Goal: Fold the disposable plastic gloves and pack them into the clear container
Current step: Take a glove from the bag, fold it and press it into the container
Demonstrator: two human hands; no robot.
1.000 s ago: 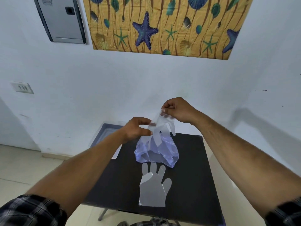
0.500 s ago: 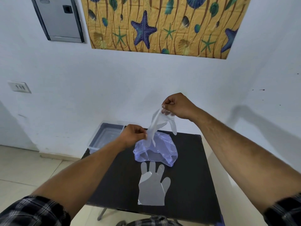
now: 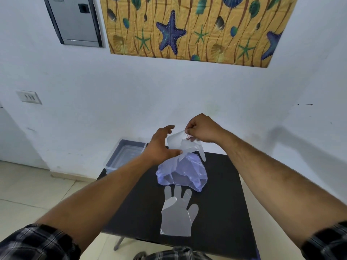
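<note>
From the head view, the right hand (image 3: pixel 201 129) pinches the top edge of a clear plastic glove (image 3: pixel 180 144) between closed fingertips and holds it up over the far part of the black table (image 3: pixel 225 194), probably so the thin film hangs free and can be pulled apart from the rest. The left hand (image 3: pixel 161 147) is spread open just beside it, thumb touching the glove's lower part, fingers not closed on anything, likely steadying or opening the film. Below them lies a crumpled bluish plastic bag (image 3: pixel 182 173), apparently the supply of gloves. Nearer, a second glove (image 3: pixel 177 214) lies flat, fingers pointing far, seemingly laid out ready for folding. The clear container (image 3: pixel 124 154) sits at the far left corner, lid off or absent as far as can be told, with nothing visibly packed inside. Counted: two gloves, one bag, one container, two hands.
</note>
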